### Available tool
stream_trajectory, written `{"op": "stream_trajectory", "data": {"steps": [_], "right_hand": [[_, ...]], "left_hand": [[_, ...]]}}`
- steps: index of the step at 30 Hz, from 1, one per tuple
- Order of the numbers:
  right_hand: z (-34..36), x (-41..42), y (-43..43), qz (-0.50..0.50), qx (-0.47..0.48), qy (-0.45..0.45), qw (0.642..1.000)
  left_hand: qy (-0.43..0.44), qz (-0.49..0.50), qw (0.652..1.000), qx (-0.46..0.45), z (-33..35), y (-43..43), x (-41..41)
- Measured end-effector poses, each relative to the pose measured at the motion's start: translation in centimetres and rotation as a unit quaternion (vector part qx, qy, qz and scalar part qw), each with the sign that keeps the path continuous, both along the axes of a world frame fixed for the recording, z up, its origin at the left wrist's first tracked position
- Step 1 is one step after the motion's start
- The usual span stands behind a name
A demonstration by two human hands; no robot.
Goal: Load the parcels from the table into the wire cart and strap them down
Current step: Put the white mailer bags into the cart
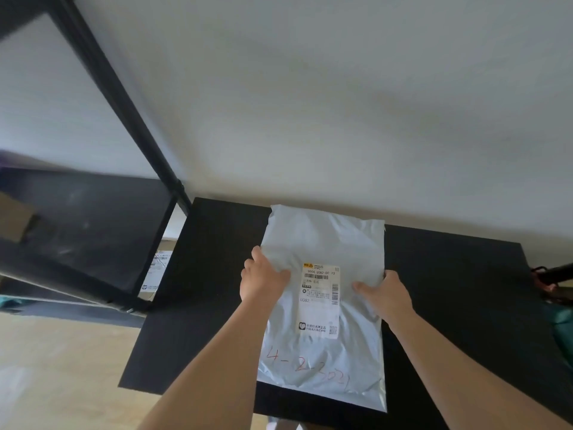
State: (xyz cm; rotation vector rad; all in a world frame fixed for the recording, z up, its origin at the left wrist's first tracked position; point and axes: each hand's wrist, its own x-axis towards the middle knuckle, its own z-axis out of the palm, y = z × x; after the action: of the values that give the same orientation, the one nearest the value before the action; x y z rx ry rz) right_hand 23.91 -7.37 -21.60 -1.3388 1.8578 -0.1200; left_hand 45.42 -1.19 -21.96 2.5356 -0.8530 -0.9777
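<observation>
Both hands, left hand point(263, 274) and right hand point(383, 294), grip the parcel point(322, 352) with curled fingers; lift it level off the table point(465, 290).

Bare left grip point(263, 274), bare right grip point(384, 294), bare forearms point(217, 352)

It looks like a small parcel storeroom or mailroom: a black metal shelving rack point(93, 231), a labelled carton point(157, 268) low beside it, and a grey mailer bag point(325, 240) bearing a shipping label point(321, 301) on a black table point(449, 290) by a bare white wall point(310, 88).
</observation>
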Motion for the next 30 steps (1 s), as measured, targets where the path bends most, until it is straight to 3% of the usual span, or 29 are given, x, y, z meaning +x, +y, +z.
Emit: {"op": "stream_trajectory", "data": {"steps": [8, 14, 30], "right_hand": [[-0.2, 0.0, 0.1, -0.019, -0.015, -0.009, 1.0], [0.2, -0.4, -0.1, -0.057, -0.029, -0.037, 0.997], [2.4, -6.0, 1.7, -0.2, -0.097, -0.033, 0.974]], "left_hand": [[-0.001, 0.048, 0.998, -0.049, 0.1, 0.3, 0.0], [0.066, 0.117, 0.987, -0.093, 0.2, 0.2, 0.2], [0.036, -0.003, 0.987, -0.155, 1.8, -0.9, -5.7]]}}
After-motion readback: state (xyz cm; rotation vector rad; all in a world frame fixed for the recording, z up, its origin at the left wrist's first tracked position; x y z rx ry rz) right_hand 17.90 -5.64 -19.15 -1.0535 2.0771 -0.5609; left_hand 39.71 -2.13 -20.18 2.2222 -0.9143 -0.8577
